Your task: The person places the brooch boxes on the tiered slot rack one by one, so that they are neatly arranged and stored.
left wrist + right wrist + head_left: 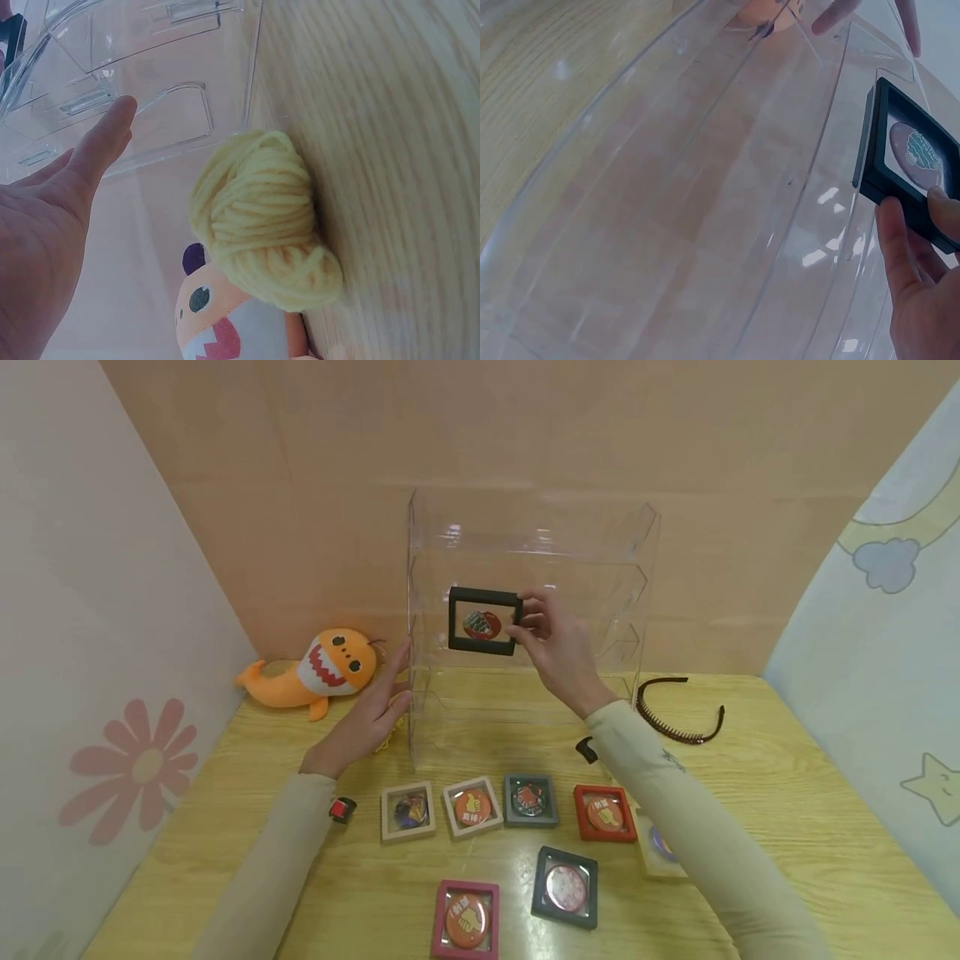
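Note:
My right hand (pixel 558 647) pinches the right edge of a black square display frame (pixel 453 620) between thumb and fingers. A round red badge with a pale green design shows behind its clear window. The frame is raised in front of a clear acrylic tiered rack (pixel 532 556), upright, overlapping its middle tiers in the head view; the right wrist view has it close to a tier's edge. With fingers extended, my left hand (pixel 367 718) rests along the rack's left side panel. A ball of yellow yarn (pixel 259 221) lies on the table below that hand.
Several framed badges lie on the table in front of the rack, among them a red frame (pixel 604 813), a grey frame (pixel 564 888) and a pink frame (pixel 465 920). An orange plush shark (pixel 318 672) sits left of the rack, a dark toothed headband (pixel 678 731) right of it.

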The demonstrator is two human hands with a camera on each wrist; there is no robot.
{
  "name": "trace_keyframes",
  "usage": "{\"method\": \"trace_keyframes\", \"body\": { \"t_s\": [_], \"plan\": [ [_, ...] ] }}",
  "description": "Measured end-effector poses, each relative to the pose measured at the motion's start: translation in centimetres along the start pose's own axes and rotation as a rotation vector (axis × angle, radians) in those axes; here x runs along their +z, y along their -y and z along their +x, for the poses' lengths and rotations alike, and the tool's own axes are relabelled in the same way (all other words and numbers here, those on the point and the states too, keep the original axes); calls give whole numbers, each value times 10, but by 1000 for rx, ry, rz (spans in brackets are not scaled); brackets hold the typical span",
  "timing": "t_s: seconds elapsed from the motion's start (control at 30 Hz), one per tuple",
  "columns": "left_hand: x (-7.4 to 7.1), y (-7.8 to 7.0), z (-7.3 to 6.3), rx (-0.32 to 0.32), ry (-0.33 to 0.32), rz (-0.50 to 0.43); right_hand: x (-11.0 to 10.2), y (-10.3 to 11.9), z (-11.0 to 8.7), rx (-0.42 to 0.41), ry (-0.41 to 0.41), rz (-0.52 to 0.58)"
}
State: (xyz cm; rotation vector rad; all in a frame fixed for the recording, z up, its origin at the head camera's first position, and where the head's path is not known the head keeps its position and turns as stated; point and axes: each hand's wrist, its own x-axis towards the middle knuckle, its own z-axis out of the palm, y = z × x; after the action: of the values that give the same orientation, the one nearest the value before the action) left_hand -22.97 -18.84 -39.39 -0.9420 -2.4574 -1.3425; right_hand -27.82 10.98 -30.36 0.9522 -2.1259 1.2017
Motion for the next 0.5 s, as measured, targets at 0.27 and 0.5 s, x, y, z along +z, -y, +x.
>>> {"method": "trace_keyframes", "body": {
  "t_s": [0.27,0.5],
  "plan": [
    [0,2,1,11,-5,6,10,-1,6,49,17,-65],
    [1,-1,1,15,-9,14,22,0,8,43,53,-128]
  ]
}}
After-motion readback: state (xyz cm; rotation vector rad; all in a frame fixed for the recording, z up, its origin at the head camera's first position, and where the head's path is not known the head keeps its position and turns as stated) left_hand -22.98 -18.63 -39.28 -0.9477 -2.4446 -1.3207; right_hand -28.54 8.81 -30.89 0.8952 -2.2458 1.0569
